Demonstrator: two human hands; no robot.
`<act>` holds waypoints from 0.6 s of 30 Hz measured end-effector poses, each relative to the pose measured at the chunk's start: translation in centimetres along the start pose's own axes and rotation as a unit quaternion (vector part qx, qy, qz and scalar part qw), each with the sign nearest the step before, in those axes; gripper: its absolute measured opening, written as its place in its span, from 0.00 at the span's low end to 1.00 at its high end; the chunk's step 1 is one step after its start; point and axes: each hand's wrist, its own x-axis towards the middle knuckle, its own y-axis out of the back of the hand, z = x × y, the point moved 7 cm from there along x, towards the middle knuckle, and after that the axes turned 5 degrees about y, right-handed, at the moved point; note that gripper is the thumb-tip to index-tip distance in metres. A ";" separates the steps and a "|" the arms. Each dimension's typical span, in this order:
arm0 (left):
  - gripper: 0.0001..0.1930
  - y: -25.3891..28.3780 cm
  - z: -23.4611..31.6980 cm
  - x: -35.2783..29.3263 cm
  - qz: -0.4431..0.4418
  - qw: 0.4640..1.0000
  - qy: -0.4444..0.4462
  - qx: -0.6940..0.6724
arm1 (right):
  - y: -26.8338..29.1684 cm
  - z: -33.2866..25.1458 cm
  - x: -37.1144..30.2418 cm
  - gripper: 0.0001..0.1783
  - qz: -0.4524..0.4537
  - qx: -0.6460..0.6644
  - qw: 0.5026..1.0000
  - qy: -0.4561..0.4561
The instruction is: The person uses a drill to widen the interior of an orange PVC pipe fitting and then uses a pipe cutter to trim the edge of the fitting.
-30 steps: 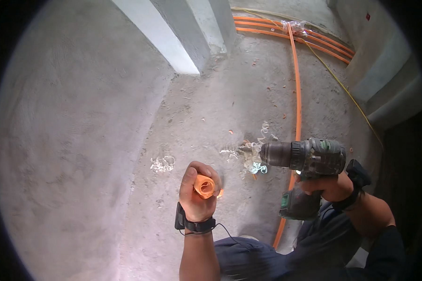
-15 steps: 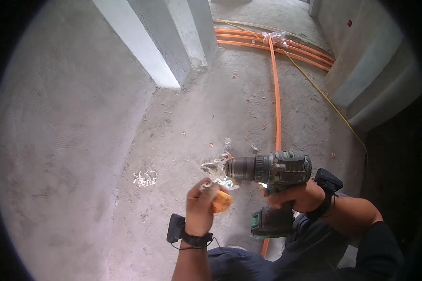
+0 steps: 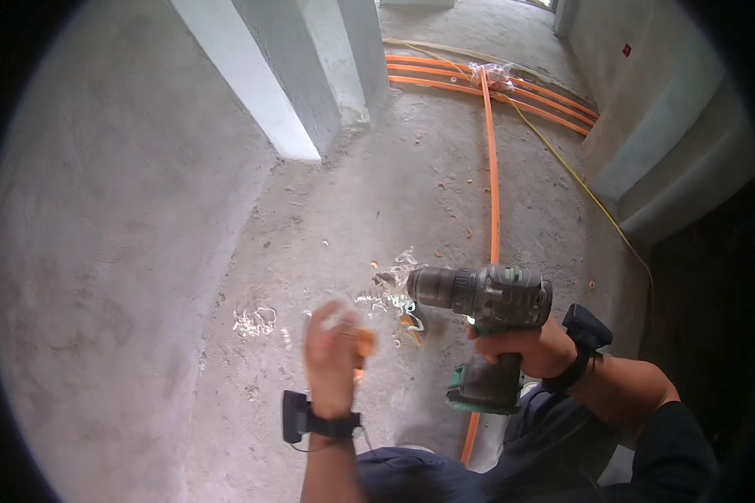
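Note:
My right hand (image 3: 538,345) grips a cordless drill (image 3: 512,295) by its handle, and the drill lies sideways with its chuck toward the left. A bit (image 3: 384,278) sticks out of the chuck, with pale curly shavings (image 3: 403,306) around and below it. To the left of the bit, my left hand (image 3: 329,365) is smeared by motion. Its fingers are around an orange plastic piece (image 3: 364,344), apart from the drill; whether it is a pipe fitting cannot be made out.
A long orange pipe (image 3: 492,184) runs along the floor, passing behind the drill. Several more orange pipes (image 3: 428,81) cross at the back near a clear plastic bag (image 3: 493,77). A yellow cord (image 3: 575,174) lies at the right. Another shavings heap (image 3: 254,322) sits near the left wall (image 3: 126,218).
My left hand has moved left, away from the bit, with the orange piece in it. Shavings that clung around the bit have dropped or thinned. The drill has shifted only slightly.

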 end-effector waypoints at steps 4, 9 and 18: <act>0.14 -4.0 -1.1 -1.0 -0.170 0.983 0.036 -0.060 | -1.4 -0.3 -0.3 0.18 0.013 -0.114 0.993 0.025; 0.09 -3.3 -1.3 -0.7 -0.123 0.982 0.072 -0.122 | -1.8 -1.9 0.0 0.23 -0.038 -0.191 0.962 0.191; 0.09 3.0 1.0 2.5 0.139 0.963 -0.193 0.126 | -1.0 -0.6 0.5 0.23 -0.064 -0.227 0.959 0.156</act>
